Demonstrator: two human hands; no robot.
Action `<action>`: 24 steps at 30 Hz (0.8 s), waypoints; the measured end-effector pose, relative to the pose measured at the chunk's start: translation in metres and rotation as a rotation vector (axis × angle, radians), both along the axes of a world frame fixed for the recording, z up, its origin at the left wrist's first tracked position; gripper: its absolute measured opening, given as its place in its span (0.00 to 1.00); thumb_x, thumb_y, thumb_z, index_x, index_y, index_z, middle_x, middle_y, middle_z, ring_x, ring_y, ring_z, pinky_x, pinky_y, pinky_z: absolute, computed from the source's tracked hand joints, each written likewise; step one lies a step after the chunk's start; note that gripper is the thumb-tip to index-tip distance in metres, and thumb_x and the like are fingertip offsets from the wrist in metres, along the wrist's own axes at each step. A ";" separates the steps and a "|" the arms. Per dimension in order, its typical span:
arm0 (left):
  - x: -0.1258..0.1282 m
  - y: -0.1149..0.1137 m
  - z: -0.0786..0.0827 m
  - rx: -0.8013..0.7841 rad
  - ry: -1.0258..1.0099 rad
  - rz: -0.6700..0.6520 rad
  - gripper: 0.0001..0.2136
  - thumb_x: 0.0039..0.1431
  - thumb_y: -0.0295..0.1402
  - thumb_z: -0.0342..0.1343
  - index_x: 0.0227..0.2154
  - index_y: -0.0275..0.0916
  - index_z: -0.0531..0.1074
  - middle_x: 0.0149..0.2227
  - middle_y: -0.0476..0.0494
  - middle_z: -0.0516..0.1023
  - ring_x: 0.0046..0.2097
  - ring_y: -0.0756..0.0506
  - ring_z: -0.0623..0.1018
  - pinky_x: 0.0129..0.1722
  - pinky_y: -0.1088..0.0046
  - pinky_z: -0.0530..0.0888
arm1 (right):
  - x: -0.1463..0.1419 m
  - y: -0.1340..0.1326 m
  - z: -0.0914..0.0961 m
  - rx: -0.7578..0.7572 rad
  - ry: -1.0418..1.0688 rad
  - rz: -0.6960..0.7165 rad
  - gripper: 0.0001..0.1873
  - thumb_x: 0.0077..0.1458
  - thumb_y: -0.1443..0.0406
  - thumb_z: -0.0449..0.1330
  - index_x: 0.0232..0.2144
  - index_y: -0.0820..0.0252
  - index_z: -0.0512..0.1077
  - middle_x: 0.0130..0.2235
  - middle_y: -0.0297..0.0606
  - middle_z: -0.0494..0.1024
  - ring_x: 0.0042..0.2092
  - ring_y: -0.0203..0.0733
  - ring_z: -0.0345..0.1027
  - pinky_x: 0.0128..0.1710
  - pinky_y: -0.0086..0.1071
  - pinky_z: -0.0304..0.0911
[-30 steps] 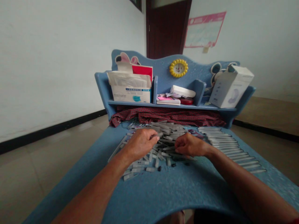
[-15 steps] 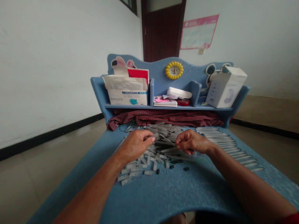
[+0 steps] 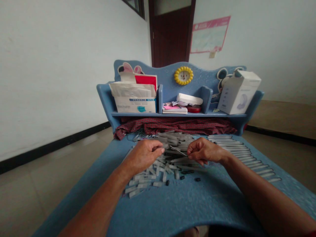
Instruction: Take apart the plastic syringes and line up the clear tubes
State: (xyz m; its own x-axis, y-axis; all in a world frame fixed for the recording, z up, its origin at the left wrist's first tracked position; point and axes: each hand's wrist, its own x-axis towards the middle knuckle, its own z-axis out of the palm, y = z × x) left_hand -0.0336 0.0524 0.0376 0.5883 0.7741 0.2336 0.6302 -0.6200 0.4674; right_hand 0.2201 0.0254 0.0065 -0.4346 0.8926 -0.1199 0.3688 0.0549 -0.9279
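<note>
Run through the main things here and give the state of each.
Left hand: curled, contents unclear
Right hand: pinching pen refill
Pen refill: held, slanted
Translucent pen caps: loose, scattered
Black plugs: loose
Clear pen barrels: lined up in a row
Mask box: open
Plaid cloth: crumpled
White carton: standing
Door: shut

We see a thin silvery rod [image 3: 179, 151] at our R fingers [image 3: 196, 153], whitish tubes [image 3: 157, 184] & blk bits [image 3: 197, 179] our side of L fingers [image 3: 158, 151], blue tabletop [image 3: 158, 207] beneath. Past both: red/dk plaid cloth [image 3: 177, 125], yel. clock rim [image 3: 176, 75], wht box [image 3: 122, 104] w/ blue print, dk-brn door [image 3: 170, 36].
</note>
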 end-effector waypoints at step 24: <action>-0.004 0.002 -0.006 0.143 0.180 -0.098 0.10 0.56 0.34 0.49 0.27 0.39 0.74 0.26 0.46 0.75 0.31 0.47 0.73 0.31 0.75 0.62 | -0.003 -0.003 0.000 0.138 -0.257 0.026 0.04 0.44 0.68 0.54 0.24 0.62 0.69 0.14 0.25 0.64 0.15 0.28 0.53 0.13 0.21 0.47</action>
